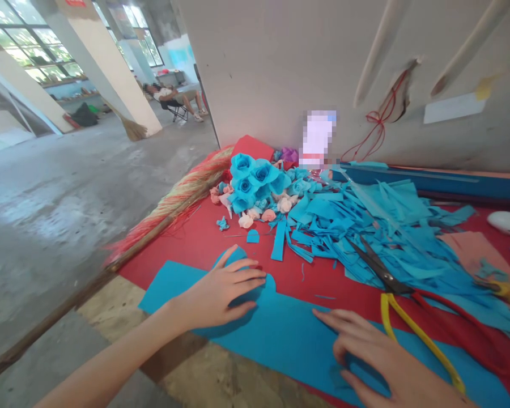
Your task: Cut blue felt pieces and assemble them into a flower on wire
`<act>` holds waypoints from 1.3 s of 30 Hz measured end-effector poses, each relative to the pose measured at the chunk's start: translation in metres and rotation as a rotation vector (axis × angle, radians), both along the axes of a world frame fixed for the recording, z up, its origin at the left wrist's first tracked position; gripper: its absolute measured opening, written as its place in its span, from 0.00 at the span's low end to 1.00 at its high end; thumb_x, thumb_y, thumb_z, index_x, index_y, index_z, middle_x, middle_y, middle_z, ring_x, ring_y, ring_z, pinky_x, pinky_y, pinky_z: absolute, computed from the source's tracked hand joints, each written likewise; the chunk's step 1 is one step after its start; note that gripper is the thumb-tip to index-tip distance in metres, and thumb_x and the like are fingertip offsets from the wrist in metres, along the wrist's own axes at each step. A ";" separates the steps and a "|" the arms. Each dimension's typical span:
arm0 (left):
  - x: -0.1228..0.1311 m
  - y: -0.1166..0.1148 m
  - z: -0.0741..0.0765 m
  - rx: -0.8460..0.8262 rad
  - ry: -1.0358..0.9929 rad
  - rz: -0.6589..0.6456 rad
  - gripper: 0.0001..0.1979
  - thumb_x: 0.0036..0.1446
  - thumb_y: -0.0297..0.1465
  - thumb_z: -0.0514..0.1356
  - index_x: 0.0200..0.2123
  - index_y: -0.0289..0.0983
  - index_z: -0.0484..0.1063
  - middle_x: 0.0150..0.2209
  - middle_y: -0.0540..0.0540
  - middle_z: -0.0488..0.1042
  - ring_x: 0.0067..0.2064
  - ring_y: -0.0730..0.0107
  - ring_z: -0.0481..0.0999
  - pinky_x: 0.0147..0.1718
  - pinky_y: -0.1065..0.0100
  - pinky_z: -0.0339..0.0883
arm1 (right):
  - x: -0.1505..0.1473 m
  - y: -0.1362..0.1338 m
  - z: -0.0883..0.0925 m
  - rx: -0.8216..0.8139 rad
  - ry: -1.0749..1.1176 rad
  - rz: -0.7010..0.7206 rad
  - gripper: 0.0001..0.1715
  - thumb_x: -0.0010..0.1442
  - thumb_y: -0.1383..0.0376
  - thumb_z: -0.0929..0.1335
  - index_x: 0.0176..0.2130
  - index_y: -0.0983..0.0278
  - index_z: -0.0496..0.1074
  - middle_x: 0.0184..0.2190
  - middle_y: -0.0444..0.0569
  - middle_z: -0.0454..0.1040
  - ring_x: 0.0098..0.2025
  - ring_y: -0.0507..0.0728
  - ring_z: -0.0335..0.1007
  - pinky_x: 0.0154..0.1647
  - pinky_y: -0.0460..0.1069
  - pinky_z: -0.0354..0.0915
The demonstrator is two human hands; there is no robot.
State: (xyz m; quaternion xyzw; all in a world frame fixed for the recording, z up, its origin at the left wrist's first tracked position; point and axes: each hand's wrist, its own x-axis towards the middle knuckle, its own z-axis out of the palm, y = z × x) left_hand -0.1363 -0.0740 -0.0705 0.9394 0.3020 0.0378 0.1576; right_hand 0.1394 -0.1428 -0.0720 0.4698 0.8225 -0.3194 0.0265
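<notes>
A long strip of blue crepe paper [276,334] lies along the near edge of the red table covering. My left hand [229,283] rests on it with the fingers spread, over a rounded piece of blue paper [233,258] that shows behind the fingers. Further right, my right hand [365,351] lies with its fingers apart, the fingertips touching the strip. Beside that hand are open scissors [391,283] with one red and one yellow handle, partly over the strip. Nothing shows gripped in either hand.
Blue paper flowers [255,178] and small pink roses [268,215] are heaped at the back. Blue paper scraps [340,221] pile up behind the scissors. A straw bundle [182,192] lines the left edge; a phone [318,139] leans on the wall. A person [178,99] reclines far off.
</notes>
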 end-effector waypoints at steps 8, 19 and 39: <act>-0.006 0.020 0.001 0.206 -0.056 0.117 0.14 0.60 0.33 0.49 0.48 0.38 0.66 0.48 0.45 0.70 0.51 0.67 0.64 0.55 0.60 0.52 | 0.001 0.001 -0.002 0.006 0.027 -0.002 0.12 0.54 0.67 0.59 0.32 0.63 0.71 0.55 0.49 0.60 0.58 0.63 0.51 0.54 0.61 0.58; -0.002 0.082 -0.015 0.387 0.006 0.071 0.10 0.56 0.32 0.54 0.39 0.37 0.71 0.41 0.46 0.73 0.46 0.66 0.67 0.49 0.62 0.56 | 0.004 0.001 -0.002 -0.054 0.066 -0.047 0.10 0.54 0.67 0.60 0.31 0.63 0.70 0.55 0.50 0.60 0.60 0.61 0.49 0.56 0.58 0.56; 0.012 0.074 -0.012 0.524 -0.111 0.172 0.11 0.56 0.25 0.50 0.31 0.37 0.72 0.37 0.47 0.76 0.40 0.68 0.71 0.51 0.56 0.53 | 0.011 0.007 -0.008 -0.089 0.207 -0.169 0.05 0.52 0.66 0.62 0.29 0.60 0.67 0.53 0.47 0.64 0.58 0.60 0.53 0.56 0.56 0.56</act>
